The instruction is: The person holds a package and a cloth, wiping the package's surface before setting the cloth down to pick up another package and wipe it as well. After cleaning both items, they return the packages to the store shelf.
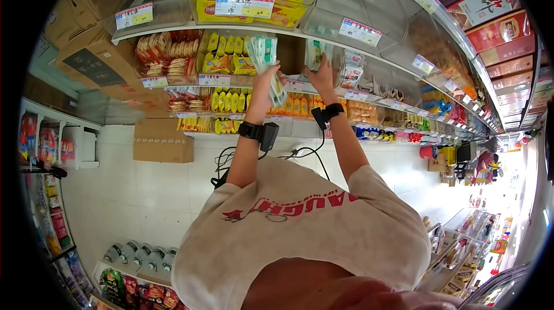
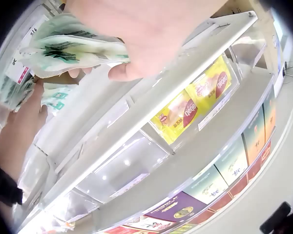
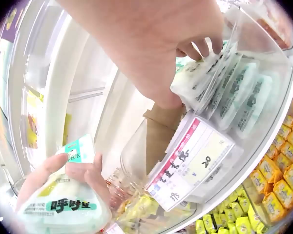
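Observation:
My left hand (image 1: 266, 84) grips soft, clear-and-green food packets (image 1: 264, 50) in front of the shelf; in the right wrist view, one bears large dark characters (image 3: 71, 204). To its right, my right hand (image 1: 322, 76) reaches into a clear shelf bin (image 3: 278, 105). There its thumb and curled fingers pinch a similar green-and-white packet (image 3: 193, 80). More green packets (image 3: 241, 95) stand in a row beside that one. In the left wrist view, a held packet (image 2: 71, 48) spreads out from the left hand, whose palm side is partly hidden.
A price tag (image 3: 190, 163) fronts the bin, with brown cardboard (image 3: 161, 134) just behind it. Yellow packets (image 1: 231, 50) fill the neighbouring compartment. Overhead, a shelf lip (image 1: 202, 26) runs above both hands. Cardboard boxes (image 1: 163, 140) stand at the left, and a cable (image 1: 314, 151) hangs between the arms.

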Demonstrator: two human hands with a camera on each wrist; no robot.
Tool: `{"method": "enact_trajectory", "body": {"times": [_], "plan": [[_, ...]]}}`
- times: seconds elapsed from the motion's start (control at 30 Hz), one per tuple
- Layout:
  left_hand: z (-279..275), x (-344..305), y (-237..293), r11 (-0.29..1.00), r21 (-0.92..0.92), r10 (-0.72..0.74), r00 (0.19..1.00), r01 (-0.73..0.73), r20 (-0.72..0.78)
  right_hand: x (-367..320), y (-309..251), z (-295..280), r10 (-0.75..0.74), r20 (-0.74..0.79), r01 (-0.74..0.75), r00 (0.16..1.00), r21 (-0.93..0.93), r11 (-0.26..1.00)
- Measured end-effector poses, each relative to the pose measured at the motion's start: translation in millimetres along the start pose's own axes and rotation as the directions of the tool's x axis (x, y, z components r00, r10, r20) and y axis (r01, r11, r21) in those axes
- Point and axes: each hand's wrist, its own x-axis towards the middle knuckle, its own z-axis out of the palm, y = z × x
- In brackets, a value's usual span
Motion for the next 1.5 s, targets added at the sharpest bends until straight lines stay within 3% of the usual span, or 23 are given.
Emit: {"method": "enact_trajectory", "body": {"times": [0.1,0.2,0.3,0.4,0.5,0.6,0.67,0.73,0.83,0.87,0.9,0.93,1.0,1.1,1.2,1.3,1.4,1.5], "plan": [[-1.5,-1.2,2.0,0.997,-0.038,-0.069,0.997,0.070,0.020,-4.9,-3.1,-5.3,-0.014,-0.016,0.014,1.000,-0.018,1.000],[-1.5,-5.5,2.0,0.994,-0.024,-0.106,0.994,0.107,0.035,-14.7,-4.6,-2.9,0.056,-0.081,-0.050,0.995,0.065,0.997],[-6.3,-7.8,-3.8,0.990,0.003,-0.142,0.990,0.142,0.007,-15.3,-4.9,1.6,0.049,-0.196,-0.022,0.979,0.135,0.991],[-13.4,-9.1,-7.2,0.982,-0.034,-0.183,0.983,0.184,0.026,-13.0,-2.5,-6.3,0.090,-0.134,-0.092,0.987,-0.009,0.996],[-19.0,-6.2,-12.7,0.989,0.058,-0.134,0.991,0.135,-0.016,-17.9,-6.1,-13.3,0.104,-0.243,-0.081,0.964,0.105,0.991],[-7.6,-9.2,-10.4,0.985,0.163,-0.043,0.994,0.059,-0.100,-31.0,-54.5,-47.3,0.083,-0.162,-0.075,0.983,0.058,0.996],[1.9,-10.8,-7.4,0.968,0.250,0.033,0.997,-0.014,-0.072,-57.2,-92.5,-61.0,0.120,0.126,-0.139,0.985,0.149,0.979],[10.0,-11.7,-13.6,0.957,0.256,0.149,0.988,-0.135,-0.033,-80.6,-121.4,-71.2,-0.284,0.223,0.156,0.932,0.462,0.873],[8.4,-7.2,-10.2,0.997,0.030,0.079,0.995,-0.077,-0.060,-77.4,-136.7,-77.0,-0.435,0.151,0.287,0.888,0.558,0.779],[5.0,-1.9,-12.5,0.996,-0.086,0.019,0.993,-0.029,-0.113,-71.3,-122.9,-79.9,-0.283,0.274,0.051,0.919,0.630,0.775],[1.5,3.6,-14.9,0.996,-0.075,0.039,0.992,-0.048,-0.121,-55.1,-103.6,-76.1,-0.096,0.161,-0.022,0.982,0.606,0.795],[-3.2,7.8,-16.9,0.995,-0.066,0.062,0.989,-0.071,-0.132,-34.7,-80.4,-66.8,0.092,0.041,-0.098,0.995,0.591,0.801],[0.0,5.3,-15.6,0.995,-0.075,0.062,0.987,-0.073,-0.147,-10.1,-9.9,-30.0,0.000,-0.133,0.023,0.991,0.173,0.985],[0.3,3.2,-19.2,0.997,-0.066,0.043,0.991,-0.051,-0.124,1.5,17.2,-9.0,0.092,-0.088,-0.097,0.992,-0.051,0.994],[-0.2,1.3,-16.3,1.000,-0.021,-0.013,0.997,0.011,-0.075,2.9,11.4,-11.1,0.145,-0.072,-0.150,0.987,-0.073,0.986],[3.7,-4.3,-10.9,0.999,0.046,0.030,0.998,-0.028,-0.054,4.7,6.6,-16.9,0.168,-0.015,-0.169,0.986,-0.030,0.985],[-4.5,0.0,-13.2,0.998,0.044,-0.040,0.995,0.044,-0.087,4.7,23.4,-16.5,0.020,-0.136,-0.026,0.990,-0.045,0.999],[1.3,-12.4,-2.3,0.996,0.074,-0.043,0.996,0.050,-0.084,-5.6,-13.4,-55.3,0.207,0.015,-0.187,0.978,0.491,0.851]]}}
